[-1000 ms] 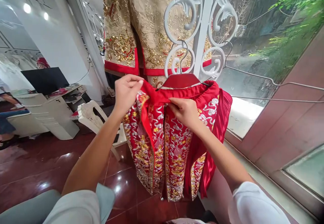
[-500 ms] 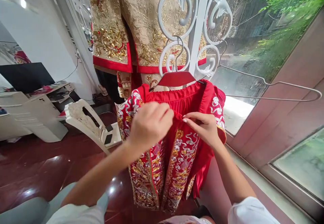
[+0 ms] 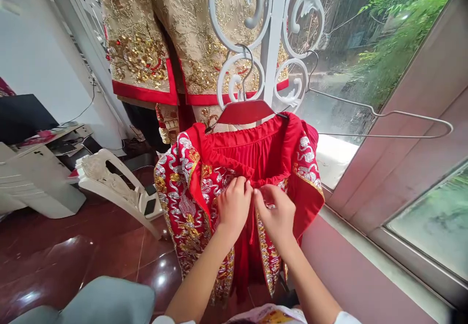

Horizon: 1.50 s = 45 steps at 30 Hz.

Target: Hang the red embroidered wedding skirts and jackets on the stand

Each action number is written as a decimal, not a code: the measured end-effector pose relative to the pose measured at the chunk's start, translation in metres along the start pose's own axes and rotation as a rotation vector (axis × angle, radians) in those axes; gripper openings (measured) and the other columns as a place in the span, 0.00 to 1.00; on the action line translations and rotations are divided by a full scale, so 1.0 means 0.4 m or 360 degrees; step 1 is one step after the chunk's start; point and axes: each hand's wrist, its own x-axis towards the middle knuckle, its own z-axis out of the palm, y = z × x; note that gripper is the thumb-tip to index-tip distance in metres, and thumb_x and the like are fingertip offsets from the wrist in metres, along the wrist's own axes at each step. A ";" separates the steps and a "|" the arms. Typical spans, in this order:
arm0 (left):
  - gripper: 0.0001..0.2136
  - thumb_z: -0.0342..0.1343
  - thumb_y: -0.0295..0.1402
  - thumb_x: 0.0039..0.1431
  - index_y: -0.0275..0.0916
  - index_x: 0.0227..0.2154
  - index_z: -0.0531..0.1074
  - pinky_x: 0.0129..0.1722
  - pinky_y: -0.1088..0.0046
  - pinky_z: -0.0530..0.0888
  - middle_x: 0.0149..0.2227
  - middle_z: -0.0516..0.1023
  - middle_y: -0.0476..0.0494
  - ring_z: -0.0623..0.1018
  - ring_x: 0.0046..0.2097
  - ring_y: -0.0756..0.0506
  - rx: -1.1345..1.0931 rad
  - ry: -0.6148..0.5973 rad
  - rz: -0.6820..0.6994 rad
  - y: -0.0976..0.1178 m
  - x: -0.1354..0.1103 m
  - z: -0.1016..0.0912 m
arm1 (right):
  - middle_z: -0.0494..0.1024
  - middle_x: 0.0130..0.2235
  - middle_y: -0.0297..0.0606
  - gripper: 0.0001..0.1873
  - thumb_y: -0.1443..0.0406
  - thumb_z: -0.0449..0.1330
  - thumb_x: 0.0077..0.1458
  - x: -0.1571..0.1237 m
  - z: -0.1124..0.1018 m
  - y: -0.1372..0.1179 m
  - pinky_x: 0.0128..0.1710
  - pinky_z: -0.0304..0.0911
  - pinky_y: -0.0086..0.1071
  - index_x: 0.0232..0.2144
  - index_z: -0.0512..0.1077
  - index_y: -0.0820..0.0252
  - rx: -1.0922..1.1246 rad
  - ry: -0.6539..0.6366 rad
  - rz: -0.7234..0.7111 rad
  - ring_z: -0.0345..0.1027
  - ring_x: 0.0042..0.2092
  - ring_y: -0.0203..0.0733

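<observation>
Red waistband [image 3: 226, 161]: I am pinching its front edge at the middle, in front of the gathered red cloth at the back of the loop.
Left grip [image 3: 234, 203]: narrow; it is holding the waistband's edge between curled fingers and thumb.
Right grip [image 3: 277, 212]: narrow as well; thumb and forefinger are pinching right beside the left fingertips, though I cannot tell exactly which bit of cloth is lying between them.
Embroidered garment [image 3: 186, 212]: it is hanging straight ahead of me below the waistband, silver and gold stitching covering its red panels, the right panel folding outward and showing plain red lining [image 3: 309, 207].
Red hanger [image 3: 244, 112]: it is carrying the garment by the back of the waistband, its metal hook looping over white scrollwork [image 3: 268, 36].
Wire hanger [image 3: 413, 112]: it is hanging from the same scrollwork, jutting out to the right.
Beige garment [image 3: 204, 36]: it is hanging behind the scrollwork, gold beading and red borders showing.
White chair [image 3: 93, 172]: it is standing on the left, its carved back facing the red garment.
Desk [image 3: 47, 182]: farther left, it is bearing a black monitor [image 3: 27, 116].
Window [image 3: 351, 65]: on the right, green leaves are showing through it.
</observation>
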 end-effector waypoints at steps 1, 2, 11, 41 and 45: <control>0.11 0.45 0.33 0.63 0.40 0.34 0.72 0.30 0.69 0.66 0.36 0.78 0.40 0.77 0.34 0.42 -0.0059 -0.0023 0.0001 -0.008 -0.007 -0.005 | 0.74 0.25 0.37 0.10 0.60 0.55 0.57 -0.007 0.004 -0.003 0.28 0.58 0.31 0.28 0.69 0.59 0.0029 -0.0195 0.0149 0.65 0.26 0.37; 0.11 0.45 0.33 0.63 0.40 0.33 0.72 0.32 0.69 0.67 0.35 0.77 0.40 0.76 0.34 0.42 -0.0173 -0.0061 0.0014 -0.017 -0.016 -0.010 | 0.73 0.24 0.36 0.13 0.58 0.54 0.58 -0.010 0.006 -0.002 0.27 0.57 0.31 0.27 0.69 0.60 0.0080 -0.0363 0.0270 0.63 0.25 0.37; 0.07 0.55 0.35 0.58 0.38 0.31 0.76 0.38 0.73 0.74 0.38 0.73 0.43 0.74 0.39 0.47 -0.1496 -0.0542 0.0065 -0.097 -0.119 -0.051 | 0.64 0.22 0.31 0.25 0.45 0.53 0.55 -0.042 0.013 0.026 0.26 0.56 0.28 0.24 0.66 0.61 0.1311 -0.1186 0.0542 0.55 0.24 0.32; 0.13 0.68 0.38 0.44 0.36 0.30 0.75 0.26 0.74 0.71 0.22 0.75 0.49 0.72 0.22 0.51 -0.2158 -0.0822 -0.0182 -0.106 -0.110 -0.011 | 0.78 0.27 0.38 0.07 0.64 0.63 0.54 -0.031 -0.087 -0.044 0.11 0.45 0.15 0.30 0.78 0.64 0.2328 -0.1146 0.1442 0.39 0.13 0.16; 0.14 0.70 0.36 0.40 0.32 0.25 0.73 0.30 0.76 0.72 0.23 0.75 0.47 0.73 0.26 0.51 -0.2109 -0.0748 -0.0215 -0.101 -0.113 -0.009 | 0.77 0.29 0.37 0.10 0.65 0.63 0.53 -0.028 -0.095 -0.043 0.12 0.48 0.15 0.39 0.77 0.62 0.2200 -0.1170 0.1418 0.43 0.14 0.17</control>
